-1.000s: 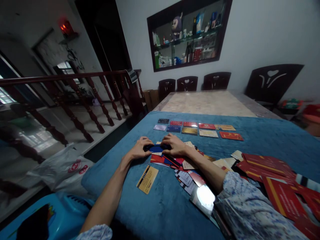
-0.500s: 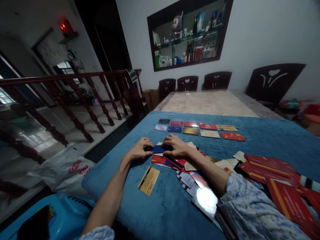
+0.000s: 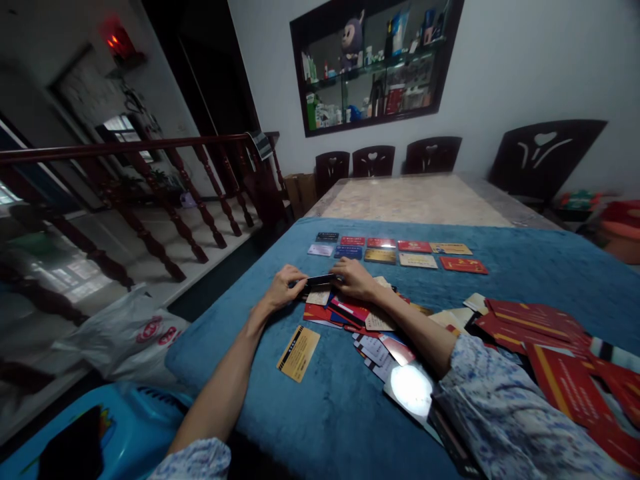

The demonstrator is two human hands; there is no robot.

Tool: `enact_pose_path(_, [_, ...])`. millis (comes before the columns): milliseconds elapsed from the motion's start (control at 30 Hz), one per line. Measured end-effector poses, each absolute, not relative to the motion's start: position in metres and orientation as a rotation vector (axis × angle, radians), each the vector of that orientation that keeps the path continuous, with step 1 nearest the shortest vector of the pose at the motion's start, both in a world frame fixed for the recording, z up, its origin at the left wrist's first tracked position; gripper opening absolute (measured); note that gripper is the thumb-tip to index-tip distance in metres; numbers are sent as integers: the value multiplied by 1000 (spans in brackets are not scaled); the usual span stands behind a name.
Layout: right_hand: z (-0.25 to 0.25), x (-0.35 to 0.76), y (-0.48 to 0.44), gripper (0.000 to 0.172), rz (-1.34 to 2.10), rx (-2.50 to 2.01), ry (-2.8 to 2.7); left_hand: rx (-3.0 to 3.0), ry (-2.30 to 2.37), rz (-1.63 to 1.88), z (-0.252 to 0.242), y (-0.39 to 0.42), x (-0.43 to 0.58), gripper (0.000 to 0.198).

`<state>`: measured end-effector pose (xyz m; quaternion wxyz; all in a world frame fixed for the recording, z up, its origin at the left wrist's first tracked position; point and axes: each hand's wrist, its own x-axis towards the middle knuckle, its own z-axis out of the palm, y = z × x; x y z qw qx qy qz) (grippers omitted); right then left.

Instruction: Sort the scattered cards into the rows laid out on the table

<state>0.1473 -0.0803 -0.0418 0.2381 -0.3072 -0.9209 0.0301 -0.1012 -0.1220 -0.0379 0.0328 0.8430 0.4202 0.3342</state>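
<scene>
Between my two hands a dark card (image 3: 321, 280) is held tilted, nearly edge-on to me. My left hand (image 3: 286, 288) is closed on its left end, thumb and fingers pinching. My right hand (image 3: 354, 279) grips the right end, its fingers partly hidden. Under and right of the hands lies a loose pile of mixed cards (image 3: 345, 313), partly covered by my right forearm. A yellow card (image 3: 299, 353) with a black stripe lies alone near me. Beyond my hands, two rows of cards lie flat, among them a blue card (image 3: 349, 252) and a gold card (image 3: 380, 257).
A blue cloth (image 3: 320, 420) covers the near part of the table. Many red cards (image 3: 540, 327) are heaped at the right. A shiny case (image 3: 410, 393) reflects light by my right sleeve. A blue plastic stool (image 3: 135, 427) and white bags (image 3: 135, 333) stand at the left.
The card in my hands has been lifted and tipped from showing its blue face to nearly edge-on. A pale card below it has come into view.
</scene>
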Motion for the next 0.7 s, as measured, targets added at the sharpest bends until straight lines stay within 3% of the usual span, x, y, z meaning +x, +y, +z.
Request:
enact_pose_path(333, [-46, 145, -75, 11, 227, -675, -2323, 2472, 1340, 1116, -45, -122, -85, 26])
enact_pose_path(700, [-49, 147, -77, 6, 332, -670, -2256, 2268, 1379, 1256, -51, -118, -82, 18])
